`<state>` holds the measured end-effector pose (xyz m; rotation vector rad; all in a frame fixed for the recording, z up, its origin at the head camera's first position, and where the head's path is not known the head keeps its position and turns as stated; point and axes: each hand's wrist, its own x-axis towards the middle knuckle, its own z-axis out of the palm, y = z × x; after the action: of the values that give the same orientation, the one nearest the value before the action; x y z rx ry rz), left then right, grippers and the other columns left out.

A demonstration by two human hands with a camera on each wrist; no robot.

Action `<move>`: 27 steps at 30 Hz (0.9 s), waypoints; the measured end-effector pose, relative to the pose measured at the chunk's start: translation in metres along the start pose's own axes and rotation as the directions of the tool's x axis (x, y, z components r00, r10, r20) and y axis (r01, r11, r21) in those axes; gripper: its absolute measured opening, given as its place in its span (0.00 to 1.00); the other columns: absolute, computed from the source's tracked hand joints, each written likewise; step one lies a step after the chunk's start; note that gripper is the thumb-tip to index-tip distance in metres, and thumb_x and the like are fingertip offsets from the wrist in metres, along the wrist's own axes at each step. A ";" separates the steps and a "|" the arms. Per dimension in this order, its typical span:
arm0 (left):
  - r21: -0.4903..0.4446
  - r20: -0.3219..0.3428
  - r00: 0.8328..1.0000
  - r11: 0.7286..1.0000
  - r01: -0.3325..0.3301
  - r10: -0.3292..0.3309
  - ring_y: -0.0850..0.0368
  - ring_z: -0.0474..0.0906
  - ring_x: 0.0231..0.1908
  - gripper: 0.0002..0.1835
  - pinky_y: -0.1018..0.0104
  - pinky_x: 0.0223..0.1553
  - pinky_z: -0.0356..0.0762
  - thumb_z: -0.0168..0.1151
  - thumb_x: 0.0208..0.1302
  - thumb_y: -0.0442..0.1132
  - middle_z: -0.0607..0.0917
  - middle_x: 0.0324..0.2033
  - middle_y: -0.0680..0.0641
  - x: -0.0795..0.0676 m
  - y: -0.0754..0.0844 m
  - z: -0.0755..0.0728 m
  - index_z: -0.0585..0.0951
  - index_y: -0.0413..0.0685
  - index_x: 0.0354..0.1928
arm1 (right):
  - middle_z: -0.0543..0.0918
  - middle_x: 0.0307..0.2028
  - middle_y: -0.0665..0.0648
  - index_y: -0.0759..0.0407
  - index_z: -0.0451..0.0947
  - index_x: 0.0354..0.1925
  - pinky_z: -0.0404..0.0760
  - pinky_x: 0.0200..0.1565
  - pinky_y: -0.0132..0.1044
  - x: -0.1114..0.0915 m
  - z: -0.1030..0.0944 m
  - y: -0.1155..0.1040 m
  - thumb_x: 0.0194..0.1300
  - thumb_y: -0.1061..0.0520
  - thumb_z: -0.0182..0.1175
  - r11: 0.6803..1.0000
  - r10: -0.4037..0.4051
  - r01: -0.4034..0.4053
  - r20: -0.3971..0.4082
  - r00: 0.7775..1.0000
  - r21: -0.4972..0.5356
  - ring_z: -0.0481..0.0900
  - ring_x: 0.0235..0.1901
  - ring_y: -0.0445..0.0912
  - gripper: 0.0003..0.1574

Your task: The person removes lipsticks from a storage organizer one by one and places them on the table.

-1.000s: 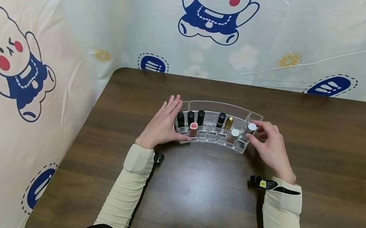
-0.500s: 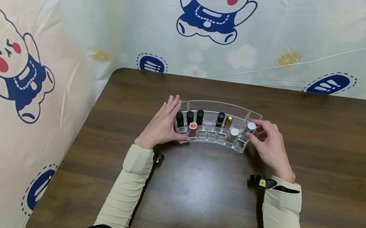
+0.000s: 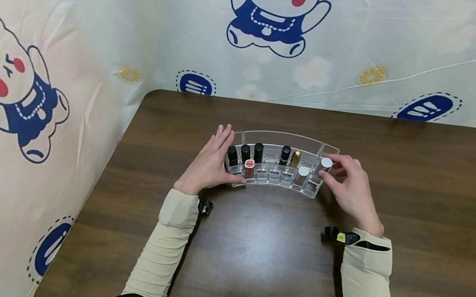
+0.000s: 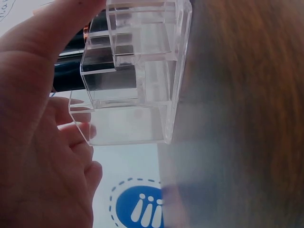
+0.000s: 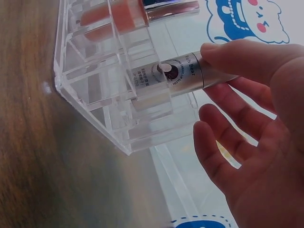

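Note:
A clear, curved lipstick organizer (image 3: 274, 177) with stepped rows of slots stands on the table. My left hand (image 3: 207, 164) holds its left end, thumb across the front and fingers behind the side. At the right end, my right hand (image 3: 353, 191) pinches the silver cap of a lip gloss (image 5: 180, 71) between thumb and fingers. The tube's lower part sits inside a slot, seen through the clear wall in the right wrist view. Beside it stands a coral gloss tube (image 5: 114, 21) with a silver cap. Several black-capped tubes (image 3: 258, 152) and a gold tube (image 3: 295, 158) fill other slots.
A pink-topped tube (image 3: 249, 169) stands in the front row near my left thumb. The dark wooden table (image 3: 256, 267) stretches around the organizer. A printed curtain (image 3: 184, 18) hangs behind the table and along its left side.
The head view has shifted slightly. Both hands keep their places on the organizer and the lip gloss, with no clear movement of either thing.

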<state>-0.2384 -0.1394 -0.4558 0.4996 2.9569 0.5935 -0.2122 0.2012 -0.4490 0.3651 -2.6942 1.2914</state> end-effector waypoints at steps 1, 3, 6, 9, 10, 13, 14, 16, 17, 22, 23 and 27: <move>-0.001 0.001 1.000 1.000 0.003 -0.003 0.54 0.27 0.76 0.69 0.56 0.76 0.37 0.73 0.41 0.69 0.39 0.77 0.47 0.000 0.000 0.000 0.46 0.43 0.76 | 0.79 0.43 0.64 0.64 0.75 0.56 0.75 0.43 0.49 0.000 0.000 0.000 0.63 0.63 0.64 1.000 -0.003 0.003 -0.003 1.000 0.002 0.74 0.42 0.58 0.23; -0.003 0.002 1.000 1.000 0.004 -0.004 0.55 0.26 0.76 0.69 0.56 0.76 0.38 0.73 0.41 0.69 0.39 0.77 0.47 0.000 0.000 0.000 0.46 0.43 0.76 | 0.79 0.43 0.63 0.65 0.76 0.56 0.74 0.43 0.47 0.000 -0.001 -0.001 0.63 0.63 0.64 1.000 -0.010 0.010 -0.008 1.000 0.001 0.74 0.43 0.57 0.23; -0.003 0.003 1.000 1.000 0.008 -0.008 0.55 0.26 0.76 0.69 0.56 0.76 0.38 0.72 0.41 0.69 0.39 0.77 0.47 0.000 0.000 0.001 0.46 0.43 0.76 | 0.79 0.43 0.62 0.64 0.76 0.56 0.73 0.43 0.41 0.000 -0.001 0.000 0.62 0.63 0.64 1.000 -0.013 0.013 -0.015 1.000 -0.006 0.74 0.43 0.55 0.23; -0.006 0.003 1.000 1.000 0.008 -0.008 0.55 0.26 0.76 0.69 0.56 0.76 0.38 0.73 0.41 0.69 0.39 0.77 0.47 0.000 0.001 0.000 0.47 0.43 0.76 | 0.79 0.44 0.61 0.64 0.76 0.56 0.75 0.43 0.39 0.000 -0.001 0.000 0.62 0.63 0.65 1.000 -0.012 0.011 -0.025 1.000 -0.001 0.75 0.44 0.54 0.24; -0.006 0.004 1.000 1.000 0.009 -0.009 0.55 0.26 0.76 0.69 0.56 0.76 0.38 0.73 0.41 0.69 0.39 0.77 0.47 0.000 0.001 0.000 0.47 0.43 0.76 | 0.80 0.44 0.61 0.63 0.76 0.56 0.75 0.44 0.39 0.000 -0.001 -0.001 0.61 0.63 0.65 1.000 -0.009 0.010 -0.029 1.000 0.004 0.76 0.44 0.54 0.24; -0.011 0.002 1.000 1.000 0.009 -0.009 0.55 0.26 0.76 0.68 0.56 0.76 0.38 0.73 0.41 0.68 0.39 0.77 0.47 0.000 0.001 0.000 0.47 0.42 0.76 | 0.79 0.45 0.61 0.64 0.76 0.56 0.78 0.45 0.45 -0.001 -0.002 -0.003 0.61 0.64 0.65 1.000 -0.007 0.008 -0.039 0.999 0.024 0.77 0.44 0.55 0.24; -0.013 0.002 1.000 1.000 0.009 -0.009 0.55 0.26 0.76 0.68 0.56 0.76 0.38 0.73 0.41 0.68 0.39 0.77 0.47 0.000 0.001 0.000 0.47 0.42 0.76 | 0.79 0.45 0.61 0.64 0.76 0.56 0.78 0.45 0.46 -0.001 -0.002 -0.003 0.61 0.64 0.65 1.000 -0.005 0.006 -0.041 0.999 0.030 0.77 0.44 0.55 0.24; -0.015 0.000 1.000 1.000 0.007 -0.007 0.55 0.26 0.76 0.68 0.56 0.76 0.38 0.73 0.41 0.68 0.39 0.77 0.47 0.000 0.001 0.000 0.47 0.42 0.76 | 0.79 0.45 0.61 0.64 0.75 0.56 0.78 0.45 0.47 -0.001 -0.003 -0.004 0.61 0.64 0.65 0.999 -0.008 0.010 -0.044 0.999 0.036 0.78 0.45 0.56 0.24; -0.016 -0.001 1.000 1.000 0.005 -0.005 0.55 0.27 0.76 0.68 0.56 0.76 0.38 0.73 0.41 0.68 0.39 0.77 0.46 0.000 0.001 0.000 0.47 0.42 0.76 | 0.79 0.45 0.61 0.65 0.75 0.56 0.78 0.45 0.47 -0.001 -0.003 -0.004 0.61 0.64 0.65 0.999 -0.012 0.013 -0.044 0.999 0.037 0.78 0.45 0.56 0.24; -0.012 -0.002 1.000 1.000 0.002 -0.002 0.54 0.27 0.76 0.68 0.55 0.76 0.39 0.73 0.41 0.68 0.39 0.77 0.46 0.000 0.000 0.001 0.46 0.43 0.76 | 0.79 0.46 0.61 0.65 0.75 0.56 0.77 0.45 0.35 -0.001 -0.004 -0.004 0.62 0.64 0.65 0.999 -0.020 0.022 -0.049 0.999 0.036 0.77 0.45 0.56 0.24; -0.011 -0.001 1.000 1.000 0.002 -0.002 0.54 0.27 0.76 0.68 0.55 0.76 0.39 0.73 0.41 0.68 0.39 0.77 0.46 0.000 0.000 0.001 0.46 0.43 0.76 | 0.79 0.46 0.61 0.65 0.75 0.57 0.77 0.45 0.37 -0.001 -0.005 -0.005 0.62 0.64 0.65 0.999 -0.018 0.020 -0.050 0.999 0.040 0.77 0.45 0.56 0.24; -0.007 0.002 1.000 1.000 0.007 -0.007 0.54 0.27 0.76 0.68 0.56 0.76 0.39 0.73 0.42 0.67 0.39 0.77 0.46 0.000 0.001 0.000 0.46 0.43 0.76 | 0.80 0.46 0.61 0.64 0.75 0.57 0.78 0.46 0.45 -0.001 -0.005 -0.007 0.61 0.64 0.65 0.999 -0.011 0.014 -0.059 0.998 0.046 0.78 0.44 0.55 0.25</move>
<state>-0.2385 -0.1385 -0.4557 0.4892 2.9524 0.6028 -0.2096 0.2013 -0.4407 0.3423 -2.6134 1.3411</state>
